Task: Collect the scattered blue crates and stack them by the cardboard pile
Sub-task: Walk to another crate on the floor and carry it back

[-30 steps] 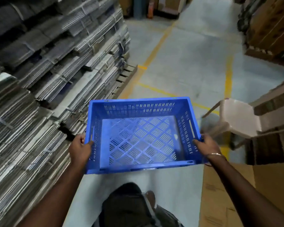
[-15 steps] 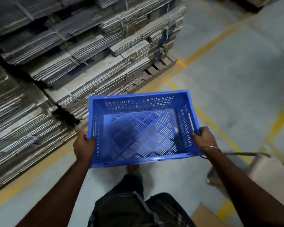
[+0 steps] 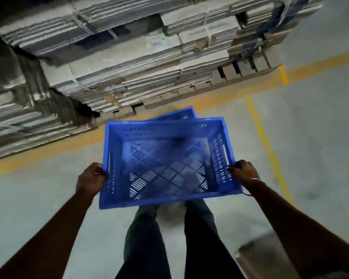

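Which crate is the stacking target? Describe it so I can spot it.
Start at the strapped flattened cardboard pile on its pallet. On the yellow floor line before it sits a blue plastic crate, only its far rim showing, mostly hidden behind the held blue slotted crate.

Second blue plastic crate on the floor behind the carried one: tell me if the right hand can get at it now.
Probably not: the right hand grips the carried blue slatted crate, which covers most of the second blue crate.
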A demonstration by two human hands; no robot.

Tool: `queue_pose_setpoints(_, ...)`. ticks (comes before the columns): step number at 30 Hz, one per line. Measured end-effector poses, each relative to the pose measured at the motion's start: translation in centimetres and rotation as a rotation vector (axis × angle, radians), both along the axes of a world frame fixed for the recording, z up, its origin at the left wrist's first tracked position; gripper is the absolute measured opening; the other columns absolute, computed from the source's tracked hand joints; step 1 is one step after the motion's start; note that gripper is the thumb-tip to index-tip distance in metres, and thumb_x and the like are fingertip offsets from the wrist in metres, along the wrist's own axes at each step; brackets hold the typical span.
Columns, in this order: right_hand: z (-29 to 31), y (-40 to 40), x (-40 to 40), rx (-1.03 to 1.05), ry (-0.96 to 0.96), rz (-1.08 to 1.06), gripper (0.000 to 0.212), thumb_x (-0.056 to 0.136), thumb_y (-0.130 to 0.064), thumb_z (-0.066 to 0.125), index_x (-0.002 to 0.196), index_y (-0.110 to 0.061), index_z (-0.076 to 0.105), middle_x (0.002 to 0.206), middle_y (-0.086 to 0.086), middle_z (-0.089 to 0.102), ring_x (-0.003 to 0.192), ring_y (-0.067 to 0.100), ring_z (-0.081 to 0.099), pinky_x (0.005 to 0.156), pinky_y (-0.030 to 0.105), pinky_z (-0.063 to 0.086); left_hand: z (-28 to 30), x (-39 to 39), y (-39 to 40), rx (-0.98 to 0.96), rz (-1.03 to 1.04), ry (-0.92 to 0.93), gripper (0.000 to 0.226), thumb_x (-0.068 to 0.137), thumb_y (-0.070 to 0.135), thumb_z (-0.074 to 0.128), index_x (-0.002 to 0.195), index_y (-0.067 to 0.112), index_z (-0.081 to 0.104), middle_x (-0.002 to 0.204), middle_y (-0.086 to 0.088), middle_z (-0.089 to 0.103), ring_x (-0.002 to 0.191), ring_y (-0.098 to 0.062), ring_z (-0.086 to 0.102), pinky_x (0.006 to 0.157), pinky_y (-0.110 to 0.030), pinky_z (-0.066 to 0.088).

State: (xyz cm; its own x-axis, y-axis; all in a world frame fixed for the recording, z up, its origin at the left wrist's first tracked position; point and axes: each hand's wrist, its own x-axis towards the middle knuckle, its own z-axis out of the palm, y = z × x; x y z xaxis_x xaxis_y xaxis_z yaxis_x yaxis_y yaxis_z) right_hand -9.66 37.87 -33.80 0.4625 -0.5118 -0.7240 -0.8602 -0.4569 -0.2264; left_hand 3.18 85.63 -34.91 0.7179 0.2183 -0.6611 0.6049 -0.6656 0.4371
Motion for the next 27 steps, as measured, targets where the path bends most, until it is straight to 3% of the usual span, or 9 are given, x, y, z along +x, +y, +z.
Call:
queue_pose_setpoints(6, -8.5, -3.0, 6.3, 0.066, -0.003, 0.086, 0.028, 0.082, -0.023, 0.074, 0.096, 0.001, 0.071, 0.092, 0.023, 0.069, 0.087, 0.032, 0.067, 0.072, 0.035, 0.048, -8.4, -0.2, -2.0, 0.025, 0.289, 0.038, 0.03, 0.072, 0.005, 0.073, 0.074, 0.034, 0.066, 0.09, -0.011, 0.073, 0.065, -0.028, 0.06, 0.069, -0.04, 0.052)
queue_pose_setpoints(8, -10.9, -3.8, 8.6, 0.061, -0.031, 0.125, 0.021, 0.077, -0.018, 0.075, 0.088, -0.001, 0.069, 0.086, 0.022, 0.068, 0.077, 0.028, 0.064, 0.069, 0.038, 0.049, -10.9, 0.2, -2.4, 0.06, 0.268, 0.042, 0.029, 0.07, 0.01, 0.076, 0.076, 0.036, 0.066, 0.085, -0.007, 0.072, 0.066, -0.027, 0.058, 0.073, -0.045, 0.054)
queue_pose_setpoints(11, -14.3, -4.8, 11.9, 0.05, -0.077, 0.175, 0.017, 0.074, -0.017, 0.076, 0.084, -0.007, 0.068, 0.08, 0.014, 0.067, 0.073, 0.026, 0.061, 0.065, 0.03, 0.043, -14.4, 1.3, -2.9, 0.101, 0.269, 0.024, 0.023, 0.067, 0.016, 0.078, 0.081, 0.03, 0.067, 0.079, 0.001, 0.071, 0.065, -0.02, 0.055, 0.073, -0.044, 0.054)
queue_pose_setpoints(17, -19.1, -5.5, 15.0, 0.043, -0.094, 0.183, 0.026, 0.072, -0.019, 0.078, 0.088, -0.001, 0.067, 0.09, 0.023, 0.067, 0.075, 0.03, 0.061, 0.072, 0.04, 0.049, -19.5, 3.6, -4.3, 0.114, 0.311, 0.02, 0.021, 0.072, 0.011, 0.078, 0.088, 0.022, 0.069, 0.087, 0.001, 0.069, 0.077, -0.021, 0.06, 0.072, -0.03, 0.047)
queue_pose_setpoints(20, -20.5, -5.5, 15.1, 0.101, -0.032, 0.159, 0.031, 0.073, -0.022, 0.079, 0.095, -0.004, 0.066, 0.099, 0.022, 0.063, 0.084, 0.03, 0.06, 0.079, 0.041, 0.049, -21.1, 3.9, -4.7, 0.112, 0.295, 0.073, 0.03, 0.073, 0.008, 0.077, 0.097, 0.022, 0.066, 0.095, -0.004, 0.067, 0.084, -0.023, 0.06, 0.076, -0.034, 0.049)
queue_pose_setpoints(23, -21.2, -5.4, 15.0, 0.112, -0.007, 0.171, 0.031, 0.073, -0.026, 0.077, 0.095, -0.008, 0.062, 0.103, 0.018, 0.057, 0.082, 0.027, 0.056, 0.076, 0.036, 0.047, -21.5, 3.8, -5.2, 0.114, 0.314, 0.088, 0.033, 0.073, 0.012, 0.078, 0.099, 0.024, 0.06, 0.098, -0.005, 0.064, 0.084, -0.024, 0.059, 0.073, -0.032, 0.045)
queue_pose_setpoints(27, -21.4, -5.0, 14.7, 0.09, -0.041, 0.163, 0.047, 0.077, -0.02, 0.075, 0.119, -0.004, 0.06, 0.114, 0.025, 0.056, 0.099, 0.038, 0.061, 0.091, 0.044, 0.05, -21.2, 3.5, -5.3, 0.081, 0.324, 0.085, 0.032, 0.074, 0.015, 0.074, 0.102, 0.026, 0.062, 0.1, 0.001, 0.065, 0.085, -0.023, 0.06, 0.065, -0.028, 0.043)
